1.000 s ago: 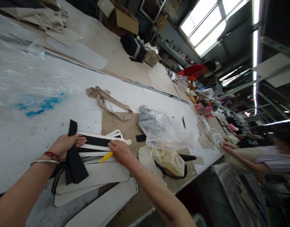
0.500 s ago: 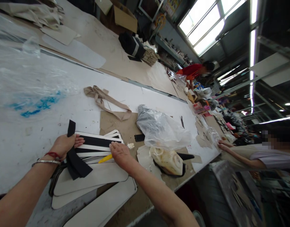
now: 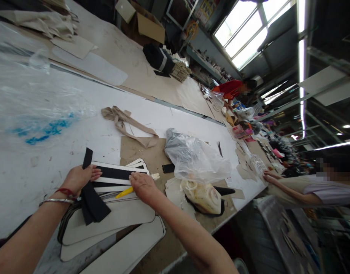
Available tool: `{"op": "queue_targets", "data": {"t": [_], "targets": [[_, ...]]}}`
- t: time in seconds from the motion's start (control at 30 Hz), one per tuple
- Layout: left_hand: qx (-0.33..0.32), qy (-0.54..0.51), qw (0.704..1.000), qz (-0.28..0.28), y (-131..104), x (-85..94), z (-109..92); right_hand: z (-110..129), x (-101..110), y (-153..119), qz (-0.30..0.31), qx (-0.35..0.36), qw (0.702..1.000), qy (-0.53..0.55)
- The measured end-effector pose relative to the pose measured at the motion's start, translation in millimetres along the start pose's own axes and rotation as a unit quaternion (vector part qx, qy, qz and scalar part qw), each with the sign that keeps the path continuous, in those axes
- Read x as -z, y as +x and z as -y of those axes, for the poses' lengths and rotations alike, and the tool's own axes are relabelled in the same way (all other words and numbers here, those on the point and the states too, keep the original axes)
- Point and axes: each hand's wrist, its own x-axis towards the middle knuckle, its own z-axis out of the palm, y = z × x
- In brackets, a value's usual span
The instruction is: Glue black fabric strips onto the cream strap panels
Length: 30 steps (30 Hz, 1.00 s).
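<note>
My left hand (image 3: 79, 179) is closed round several black strips (image 3: 95, 205) that hang below its palm, one end poking up above the thumb. Its fingertips rest on the left end of a white panel with a black band (image 3: 113, 172). At that panel's right end lies my right hand (image 3: 143, 186), closed on a brush with a yellow handle (image 3: 124, 192). The brush's pale, clumped tip (image 3: 155, 176) shows past the knuckles. Under both hands, more white panels with black edges (image 3: 112, 222) lie fanned out in a stack.
A clear plastic bag (image 3: 194, 156) and a stained whitish plastic jug (image 3: 203, 196) stand to the right. Beyond the panels lies a beige fabric strip (image 3: 132, 127). Plastic sheeting (image 3: 35, 102) covers the table's left. A co-worker's hands (image 3: 269, 176) are at the table's right edge.
My right hand has shifted slightly left along the panel with the brush. The black strips under my left hand hang a little lower. Both hands keep their hold.
</note>
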Motion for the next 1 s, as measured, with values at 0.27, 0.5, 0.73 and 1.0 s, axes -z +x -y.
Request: {"op": "queue_targets", "data": {"t": [0.27, 0.5, 0.73, 1.0], "targets": [[-0.018, 0.000, 1.000, 0.016, -7.6, 0.7, -3.2, -23.6, -12.5, -30.1, -0.023, -0.039, 0.999, 0.011], [-0.019, 0.013, 1.000, 0.016, -12.7, 0.1, -9.5, -32.8, -12.7, -43.7, -0.012, -0.058, 0.998, -0.014], [-0.012, 0.055, 0.998, -0.010, -32.0, -13.2, -24.6, -36.1, 15.7, -73.8, -0.008, -0.115, 0.993, -0.022], [-0.117, 0.105, 0.985, -0.076, -110.9, 36.7, -48.9, -13.2, 14.8, -176.1, -0.171, -0.242, 0.937, 0.186]]}}
